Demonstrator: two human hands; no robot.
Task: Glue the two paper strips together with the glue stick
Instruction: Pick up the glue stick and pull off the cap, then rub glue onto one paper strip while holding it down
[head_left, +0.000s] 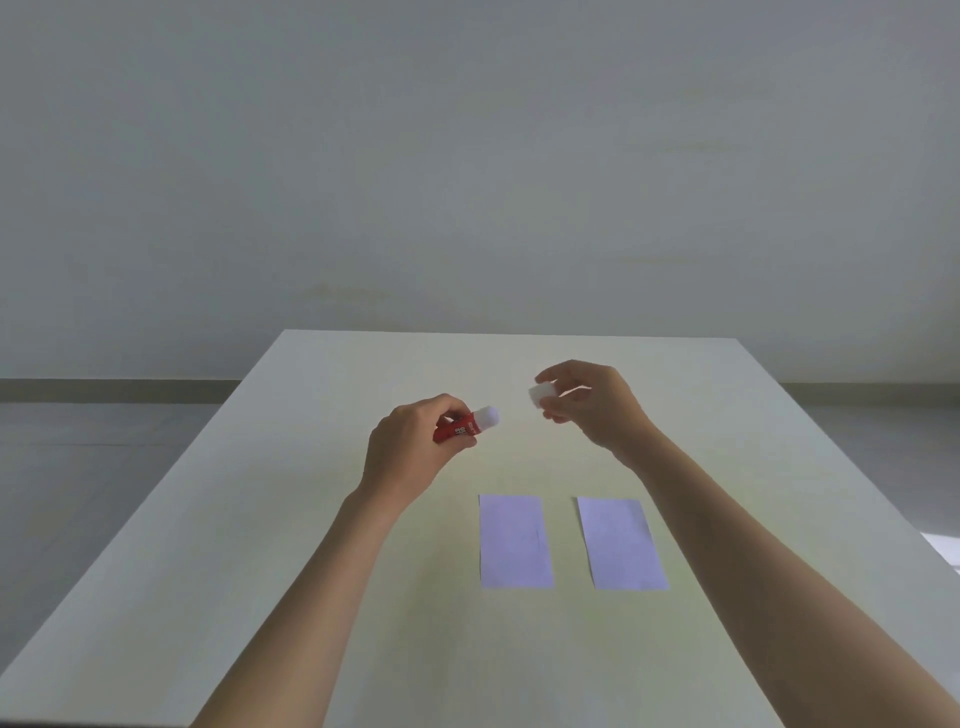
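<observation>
Two pale lilac paper strips lie flat side by side on the table, the left strip (515, 541) and the right strip (621, 544), with a gap between them. Above and beyond them my left hand (410, 447) grips a red glue stick (466, 425), its white tip pointing right and uncovered. My right hand (589, 402) is a short way to the right and holds the white cap (539, 396) between thumb and fingers. Cap and stick are apart. Both hands hover over the table, clear of the strips.
The pale table (260, 545) fills the lower half of the view, its far edge in front of a plain grey wall. A bit of white paper (946, 552) shows at the right edge of the table. Grey floor lies to either side.
</observation>
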